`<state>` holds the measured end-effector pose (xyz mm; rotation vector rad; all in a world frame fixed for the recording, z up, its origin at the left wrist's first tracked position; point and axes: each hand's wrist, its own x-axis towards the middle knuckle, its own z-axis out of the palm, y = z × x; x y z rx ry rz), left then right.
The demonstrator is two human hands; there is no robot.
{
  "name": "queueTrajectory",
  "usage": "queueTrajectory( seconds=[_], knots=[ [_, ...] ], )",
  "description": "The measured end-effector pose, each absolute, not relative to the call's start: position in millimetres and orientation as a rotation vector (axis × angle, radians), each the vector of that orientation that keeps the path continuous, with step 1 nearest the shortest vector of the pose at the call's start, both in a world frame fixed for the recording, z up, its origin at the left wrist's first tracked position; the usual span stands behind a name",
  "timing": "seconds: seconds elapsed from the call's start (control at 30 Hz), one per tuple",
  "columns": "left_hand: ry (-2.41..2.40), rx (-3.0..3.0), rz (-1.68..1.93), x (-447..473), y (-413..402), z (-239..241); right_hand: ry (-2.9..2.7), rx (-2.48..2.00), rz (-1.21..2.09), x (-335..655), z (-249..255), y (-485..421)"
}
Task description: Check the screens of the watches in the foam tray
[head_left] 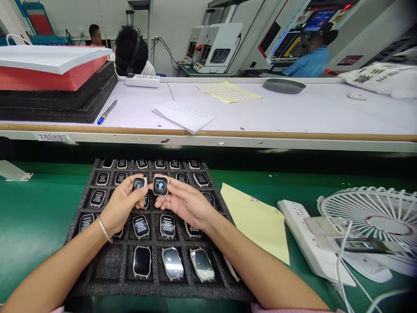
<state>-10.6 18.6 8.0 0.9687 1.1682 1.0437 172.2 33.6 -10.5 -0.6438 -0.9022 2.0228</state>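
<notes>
My left hand (pixel 125 198), with a bangle at the wrist, is closed on a smartwatch body (pixel 139 183) that has a dim lit screen. Close beside it, my right hand (pixel 184 198) grips a second smartwatch body (pixel 160 185) by its edges; a round dial glows on its dark screen. Both hands are above a black foam tray (pixel 107 263) with square compartments. Strapless watches lie in most of them, several with white text on the screen, such as this watch (pixel 140 226). In the front row, a watch (pixel 172 263) reflects light from its blank face.
Right of the tray lie a yellow sheet (pixel 257 221), a white power strip (pixel 312 243) with cables and a white fan (pixel 387 224). Behind, a raised shelf (pixel 276 115) holds stacked foam (pixel 58 102), a pen (pixel 107 112) and papers (pixel 182 115). Other people sit beyond it.
</notes>
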Motion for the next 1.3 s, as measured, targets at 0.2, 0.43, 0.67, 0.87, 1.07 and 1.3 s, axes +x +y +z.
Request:
queueTrajectory(
  seconds=[0.2, 0.43, 0.67, 0.87, 1.07, 1.3],
  knots=[
    [1.112, 0.813, 1.038, -11, 17, 11, -0.823, -0.711, 2.003, 178, -11, 40],
    [1.064, 0.897, 1.053, -13, 16, 12, -0.840, -0.697, 1.939, 177, -10, 39],
    [1.037, 0.923, 1.018, -13, 17, 7, -0.874, -0.755, 1.932, 175, -10, 35],
    [1.017, 0.951, 1.023, -13, 16, 8, -1.046, -0.783, 1.797, 173, -11, 30],
    [1.004, 0.976, 1.029, -14, 17, 8, -1.102, -0.759, 1.759, 173, -11, 29],
    [0.992, 0.984, 1.021, -13, 17, 8, -1.109, -0.769, 1.730, 172, -11, 29]
  ],
)
